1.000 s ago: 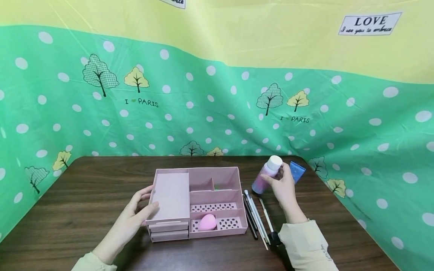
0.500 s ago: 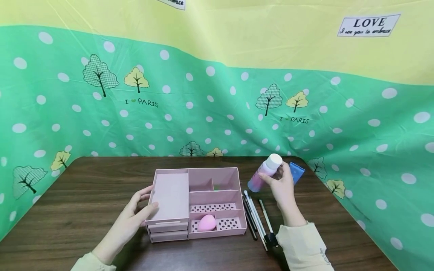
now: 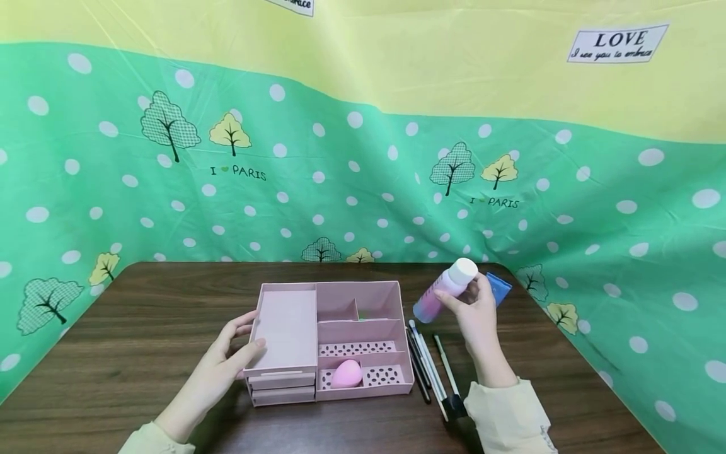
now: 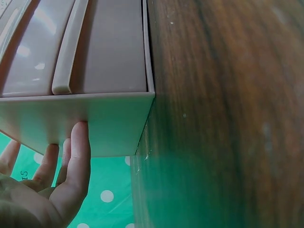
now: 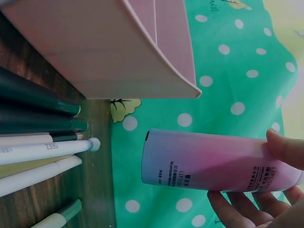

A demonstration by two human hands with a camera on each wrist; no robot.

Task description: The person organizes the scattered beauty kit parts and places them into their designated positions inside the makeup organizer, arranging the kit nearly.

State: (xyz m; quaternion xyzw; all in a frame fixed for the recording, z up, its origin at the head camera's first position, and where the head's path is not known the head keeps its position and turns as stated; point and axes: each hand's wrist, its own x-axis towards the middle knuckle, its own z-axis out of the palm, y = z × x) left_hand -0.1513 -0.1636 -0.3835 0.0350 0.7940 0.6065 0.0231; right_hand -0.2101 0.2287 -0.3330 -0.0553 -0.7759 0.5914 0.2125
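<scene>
Bottle: in the right hand (image 3: 476,313), right of the pink box (image 3: 283,325), the bottle (image 3: 435,299) leans with its white cap up and to the right; in the right wrist view, cloth shows between its base and the table.
Right hand: fingers and thumb curl round the upper part of the bottle, holding it.
Left hand: at the box's left side, the left hand (image 3: 224,353) has its fingers apart and only slightly bent, fingertips touching the wall, gripping nothing.
Close by: the blue tube (image 3: 500,289) lies behind the right hand, which partly covers it; slim sticks (image 3: 432,372) lie between the box and the right sleeve (image 3: 507,413).
Inside the box: an egg-shaped pink sponge (image 3: 346,374) sits in the front compartment; something green shows in a rear one, too little to identify.
Surfaces: smooth box walls, dark-spotted compartment floors, wood-grain table (image 3: 142,340), creased green and yellow cloth (image 3: 340,176) behind with white dots and trees.
Only from the right wrist: small lettering on the bottle's blue-to-pink body, and a round, soft-looking tip on one white stick.
Only from the left wrist: a glossy sheen on the box's drawer fronts.
</scene>
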